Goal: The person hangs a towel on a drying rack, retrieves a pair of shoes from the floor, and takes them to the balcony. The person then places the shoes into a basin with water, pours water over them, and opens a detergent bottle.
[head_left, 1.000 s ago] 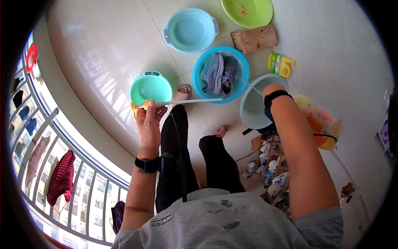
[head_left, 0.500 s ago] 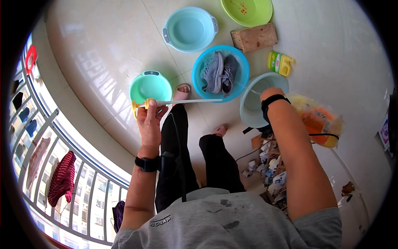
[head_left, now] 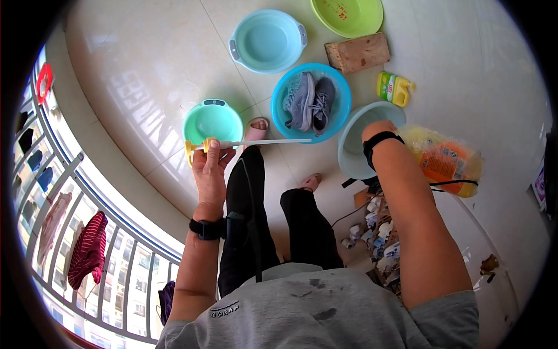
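Note:
My left hand (head_left: 210,168) is closed around a yellow pump head (head_left: 197,148), whose long white dip tube (head_left: 270,141) points right across my knees, just in front of the green basin (head_left: 212,125). My right hand (head_left: 378,128) is over the pale grey-blue basin (head_left: 363,157); my wrist hides its fingers. A large bottle of orange-yellow liquid in clear plastic (head_left: 444,166) lies tilted beside that wrist and moves with the hand, so I take it as held. A blue basin (head_left: 347,113) between my hands holds a pair of grey sneakers (head_left: 311,104) in water.
Farther out stand a light-blue basin (head_left: 267,43), a lime-green basin (head_left: 354,17), a wooden block (head_left: 358,52) and a yellow jug (head_left: 395,89). Scraps (head_left: 383,238) lie by my right leg. A railing (head_left: 110,267) with laundry runs along the left.
The bottle at my right hand has tilted, its far end rising slightly in view. The right hand has shifted a little. My left hand keeps the pump in place.

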